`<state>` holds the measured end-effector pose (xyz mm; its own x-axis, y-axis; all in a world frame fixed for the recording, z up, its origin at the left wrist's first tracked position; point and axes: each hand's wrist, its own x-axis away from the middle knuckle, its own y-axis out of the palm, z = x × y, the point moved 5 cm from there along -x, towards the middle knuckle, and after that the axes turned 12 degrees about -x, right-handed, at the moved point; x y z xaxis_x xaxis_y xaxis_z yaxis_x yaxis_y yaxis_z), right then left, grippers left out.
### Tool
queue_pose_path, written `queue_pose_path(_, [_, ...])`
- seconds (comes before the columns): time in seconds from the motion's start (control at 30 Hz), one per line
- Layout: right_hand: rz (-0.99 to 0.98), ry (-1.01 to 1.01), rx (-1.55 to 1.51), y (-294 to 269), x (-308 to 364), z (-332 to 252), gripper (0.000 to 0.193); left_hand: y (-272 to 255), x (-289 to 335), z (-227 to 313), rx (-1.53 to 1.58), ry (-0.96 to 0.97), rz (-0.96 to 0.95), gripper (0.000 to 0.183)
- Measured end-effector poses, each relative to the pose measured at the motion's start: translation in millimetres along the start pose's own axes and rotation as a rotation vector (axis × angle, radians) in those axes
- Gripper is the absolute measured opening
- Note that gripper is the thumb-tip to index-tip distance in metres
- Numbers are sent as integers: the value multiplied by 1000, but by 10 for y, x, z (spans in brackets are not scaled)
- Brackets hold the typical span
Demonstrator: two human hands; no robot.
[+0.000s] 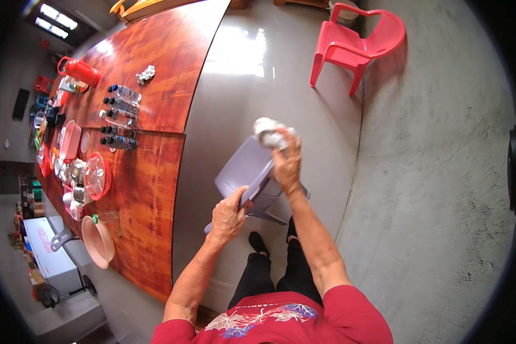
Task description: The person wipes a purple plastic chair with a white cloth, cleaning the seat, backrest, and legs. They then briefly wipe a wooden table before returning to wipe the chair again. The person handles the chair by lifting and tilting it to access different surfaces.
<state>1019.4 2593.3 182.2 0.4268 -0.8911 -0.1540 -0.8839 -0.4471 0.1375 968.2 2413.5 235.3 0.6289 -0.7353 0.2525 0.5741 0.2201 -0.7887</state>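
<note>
In front of me a lavender-grey plastic stool (pixel 242 165) is tilted, its flat seat turned up and its legs pointing down toward my feet. My left hand (pixel 229 215) is wrapped round the near edge of the seat. A crumpled white cloth (pixel 266 131) is bunched in my right hand (pixel 286 163), at the far right corner of the stool. The hand and cloth are slightly blurred, and whether the cloth touches the seat I cannot tell.
To the left stands a long reddish wooden table (pixel 149 200) with several water bottles (pixel 120 112), a red thermos (pixel 80 71), a red basket (pixel 106 178), a pink basin (pixel 97 243) and a crumpled wad (pixel 145 74). A red plastic armchair (pixel 355 43) stands by the grey wall (pixel 436 172).
</note>
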Motion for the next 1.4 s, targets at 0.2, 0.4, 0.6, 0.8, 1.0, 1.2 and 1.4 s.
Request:
queue_pose_path(0.2, [-202, -447, 104, 628, 609, -760, 47, -205, -362, -230, -139, 225, 78, 15])
queue_pose_path(0.4, [84, -386, -15, 691, 14, -211, 51, -321, -595, -162, 59, -127, -51, 10])
queue_pose_path(0.6, [282, 19, -197, 520, -307, 906, 49, -458, -727, -381, 183, -202, -66, 16])
queue_pose_path(0.8, [322, 475, -334, 236, 20, 2131, 30, -697, -951, -618, 246, -211, -68, 16])
queue_pose_path(1.0, [318, 521, -26, -280, 103, 3069, 24, -771, -1102, -608, 150, -173, -50, 21])
queue_pose_path(1.2, [144, 414, 287, 242, -82, 2488, 43, -758, -1110, -625, 138, -197, -12, 20])
queue_pose_path(1.4, [2, 294, 167, 555, -354, 1834, 38, -803, -1120, -698, 143, -197, -1, 19])
